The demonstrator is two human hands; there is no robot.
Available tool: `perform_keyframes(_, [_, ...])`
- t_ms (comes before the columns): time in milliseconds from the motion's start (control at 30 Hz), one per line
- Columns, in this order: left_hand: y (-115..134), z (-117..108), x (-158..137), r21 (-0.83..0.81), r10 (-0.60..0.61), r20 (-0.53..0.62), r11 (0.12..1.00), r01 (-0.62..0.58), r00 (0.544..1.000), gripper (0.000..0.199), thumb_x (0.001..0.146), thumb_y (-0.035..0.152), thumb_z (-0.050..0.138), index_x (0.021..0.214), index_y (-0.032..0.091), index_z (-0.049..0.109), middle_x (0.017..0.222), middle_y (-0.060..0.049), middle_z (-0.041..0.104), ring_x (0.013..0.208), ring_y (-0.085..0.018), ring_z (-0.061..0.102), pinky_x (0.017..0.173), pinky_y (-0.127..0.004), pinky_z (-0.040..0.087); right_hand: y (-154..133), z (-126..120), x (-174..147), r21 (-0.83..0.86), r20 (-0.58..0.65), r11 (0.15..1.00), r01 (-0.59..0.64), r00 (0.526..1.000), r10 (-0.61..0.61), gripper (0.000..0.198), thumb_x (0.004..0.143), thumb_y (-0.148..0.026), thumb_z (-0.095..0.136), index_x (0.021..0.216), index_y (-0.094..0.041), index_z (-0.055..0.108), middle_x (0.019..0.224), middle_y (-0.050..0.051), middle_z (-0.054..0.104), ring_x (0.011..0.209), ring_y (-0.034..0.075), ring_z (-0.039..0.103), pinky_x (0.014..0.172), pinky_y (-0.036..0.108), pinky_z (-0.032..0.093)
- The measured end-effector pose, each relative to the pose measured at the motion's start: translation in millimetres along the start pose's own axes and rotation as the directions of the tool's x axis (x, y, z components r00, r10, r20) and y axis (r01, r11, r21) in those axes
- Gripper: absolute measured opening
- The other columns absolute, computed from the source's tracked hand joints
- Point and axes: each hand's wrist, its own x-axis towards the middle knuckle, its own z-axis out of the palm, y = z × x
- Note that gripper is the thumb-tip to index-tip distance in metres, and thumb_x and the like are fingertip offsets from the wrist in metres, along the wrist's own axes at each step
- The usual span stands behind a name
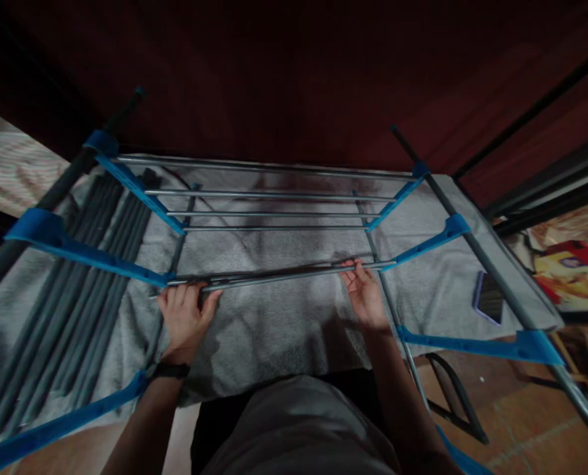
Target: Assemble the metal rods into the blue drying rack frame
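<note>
Left hand (185, 316) and right hand (366, 297) each curl around the thin grey metal rod (284, 276) at mid-frame, near its ends by the blue plastic rack brackets (91, 254). It looks light, stiff and smooth, so end grips suit it.

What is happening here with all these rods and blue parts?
A person stands over a rack of grey rods and blue plastic connectors. The left hand and the right hand each grip one end of a thin metal rod, held level between two blue connectors. Four rods already sit in place further back. A bundle of spare poles lies on the grey cloth, and a phone rests on the right.
</note>
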Motion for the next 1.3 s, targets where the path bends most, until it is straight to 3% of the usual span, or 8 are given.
perform_keyframes(133, [1.5,-1.2,0.9,-0.022,0.001,0.017,1.000,-0.001,1.000,0.028,0.097,0.048,0.062,0.106,0.022,0.069,0.100,-0.015,0.073,0.105,-0.036,0.063,0.103,-0.054,0.039,-1.8,1.8,3.6,-0.022,-0.008,1.000,-0.005,1.000,0.005,0.010,0.090,-0.029,0.082,0.092,-0.025,0.073,0.093,-0.001,0.078,0.095,0.016,0.075,0.101,0.036,0.060])
perform_keyframes(333, [2.5,-1.9,1.6,-0.001,0.010,0.047,1.000,-0.010,0.999,0.031,0.100,0.051,0.058,0.106,0.023,0.069,0.101,-0.016,0.073,0.104,-0.037,0.063,0.101,-0.054,0.040,-4.2,-1.0,3.8,-0.019,-0.002,1.000,-0.003,1.000,0.003,0.007,0.090,-0.027,0.080,0.091,-0.025,0.074,0.091,0.000,0.079,0.091,0.015,0.075,0.090,0.030,0.062])
perform_keyframes(533, [0.2,0.4,1.8,0.003,0.022,0.012,1.000,-0.022,1.000,0.034,0.098,0.057,0.060,0.101,0.024,0.068,0.096,-0.012,0.073,0.100,-0.034,0.064,0.099,-0.050,0.041,-6.6,-1.4,5.3,-0.036,-0.011,0.999,-0.009,1.000,0.009,0.010,0.090,-0.028,0.082,0.094,-0.024,0.073,0.093,0.000,0.079,0.094,0.017,0.075,0.099,0.036,0.060])
perform_keyframes(933, [1.4,-4.3,-0.8,-0.057,0.032,0.019,0.998,-0.030,0.999,0.029,0.100,0.053,0.060,0.107,0.026,0.068,0.102,-0.010,0.073,0.102,-0.034,0.065,0.098,-0.057,0.042,-10.9,-2.2,5.1,-0.049,-0.017,0.999,-0.007,1.000,0.007,0.009,0.090,-0.027,0.081,0.094,-0.024,0.073,0.092,0.000,0.079,0.092,0.016,0.076,0.099,0.036,0.060])
perform_keyframes(1300, [-0.8,-1.8,-1.3,-0.019,0.050,-0.017,0.999,-0.050,0.999,0.031,0.099,0.054,0.061,0.105,0.024,0.070,0.097,-0.011,0.074,0.100,-0.034,0.066,0.098,-0.052,0.043,-10.1,-3.3,3.0,-0.050,-0.015,0.999,0.005,1.000,-0.006,0.012,0.089,-0.030,0.083,0.093,-0.025,0.073,0.094,0.000,0.079,0.094,0.016,0.076,0.097,0.034,0.061])
